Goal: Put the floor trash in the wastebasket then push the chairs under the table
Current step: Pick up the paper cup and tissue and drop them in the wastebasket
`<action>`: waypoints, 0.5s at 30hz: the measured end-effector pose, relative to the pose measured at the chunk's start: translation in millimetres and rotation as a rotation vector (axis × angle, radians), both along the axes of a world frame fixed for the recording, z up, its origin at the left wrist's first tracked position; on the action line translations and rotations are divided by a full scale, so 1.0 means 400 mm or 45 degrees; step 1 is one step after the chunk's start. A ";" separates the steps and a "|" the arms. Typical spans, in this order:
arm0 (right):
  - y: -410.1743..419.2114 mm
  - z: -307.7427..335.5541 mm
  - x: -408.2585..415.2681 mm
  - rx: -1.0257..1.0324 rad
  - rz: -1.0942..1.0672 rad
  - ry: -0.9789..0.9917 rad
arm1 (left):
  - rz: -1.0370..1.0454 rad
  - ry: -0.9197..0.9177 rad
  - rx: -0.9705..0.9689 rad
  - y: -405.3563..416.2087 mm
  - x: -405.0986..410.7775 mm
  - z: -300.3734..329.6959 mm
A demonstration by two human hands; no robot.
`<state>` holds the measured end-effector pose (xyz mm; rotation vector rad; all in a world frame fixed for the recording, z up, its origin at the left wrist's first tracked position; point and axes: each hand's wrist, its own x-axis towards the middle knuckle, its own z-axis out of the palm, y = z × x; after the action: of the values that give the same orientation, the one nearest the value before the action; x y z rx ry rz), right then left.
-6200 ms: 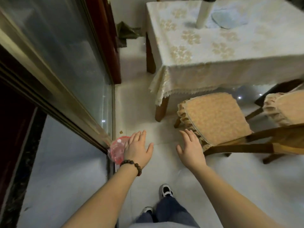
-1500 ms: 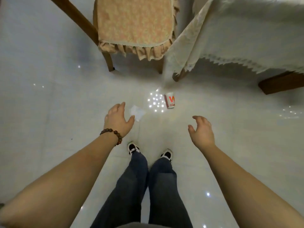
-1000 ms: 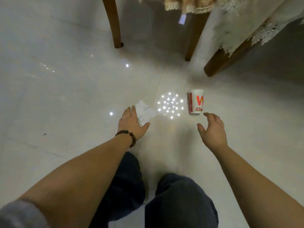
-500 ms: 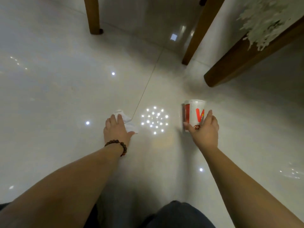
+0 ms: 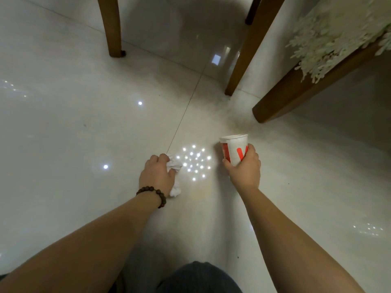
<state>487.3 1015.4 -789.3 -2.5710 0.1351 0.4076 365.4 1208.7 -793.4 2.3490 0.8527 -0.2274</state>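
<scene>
- Now the left hand (image 5: 156, 176) is closing its curled fingers around a crumpled white paper tissue (image 5: 175, 166), low over the glossy pale tiled floor (image 5: 63, 127).
- The right hand (image 5: 245, 168) is gripping a red-and-white paper cup (image 5: 234, 148), mouth facing far.
- Brown wooden chair legs (image 5: 113, 26) are standing far behind.

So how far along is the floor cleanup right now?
Nothing looks finished. In hand: the left hand grips the tissue and the right hand holds the cup, mouth up. Left: no wastebasket is in view, so both need binning, then the chairs pushed in; one chair leg stands clear of the table leg.
</scene>
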 end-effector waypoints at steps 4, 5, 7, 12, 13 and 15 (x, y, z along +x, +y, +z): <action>0.036 0.151 -0.041 0.130 0.011 -0.059 | 0.142 -0.086 -0.074 0.006 0.014 0.165; 0.044 0.207 -0.056 0.156 0.011 -0.051 | 0.184 -0.101 -0.088 0.009 0.010 0.225; 0.062 0.339 -0.094 0.188 0.036 -0.030 | 0.238 -0.132 -0.107 0.020 -0.009 0.359; 0.116 0.712 -0.191 0.198 0.133 0.021 | 0.344 -0.253 -0.121 0.079 -0.090 0.725; 0.129 0.789 -0.207 0.197 0.150 0.032 | 0.369 -0.252 -0.111 0.094 -0.104 0.803; 0.157 0.942 -0.236 0.204 0.178 0.044 | 0.410 -0.232 -0.089 0.124 -0.134 0.959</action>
<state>393.0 1078.0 -412.5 -2.4240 -0.0637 0.4940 311.9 1258.1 -409.7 2.0930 1.0942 0.0879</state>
